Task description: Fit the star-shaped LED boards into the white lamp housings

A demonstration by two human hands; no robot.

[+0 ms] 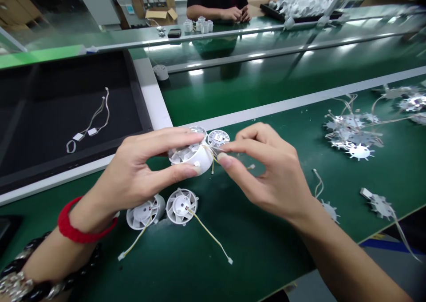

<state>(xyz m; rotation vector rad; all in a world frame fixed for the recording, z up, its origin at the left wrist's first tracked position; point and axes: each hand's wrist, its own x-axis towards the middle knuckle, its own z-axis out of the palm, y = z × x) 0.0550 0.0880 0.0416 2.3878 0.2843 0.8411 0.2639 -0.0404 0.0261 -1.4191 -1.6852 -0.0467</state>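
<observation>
My left hand (149,164) grips a white round fan housing (203,160) between thumb and fingers, tilted above the green table. Thin wires (213,153) come out of the housing, and my right hand (262,164) pinches them at its right side. Just behind the held housing is a round white part with a square label (218,138). Nearer to me, two white fans lie on the table: one (143,214) partly under my left hand and one (181,206) beside it, each with a yellow-white cable ending in a small connector.
A black tray (66,129) at the left holds two wired pieces (92,132). Silver star-shaped boards with wires (356,133) are piled at the right. Across the green bench, a person's hands (236,14) are near white parts (203,25).
</observation>
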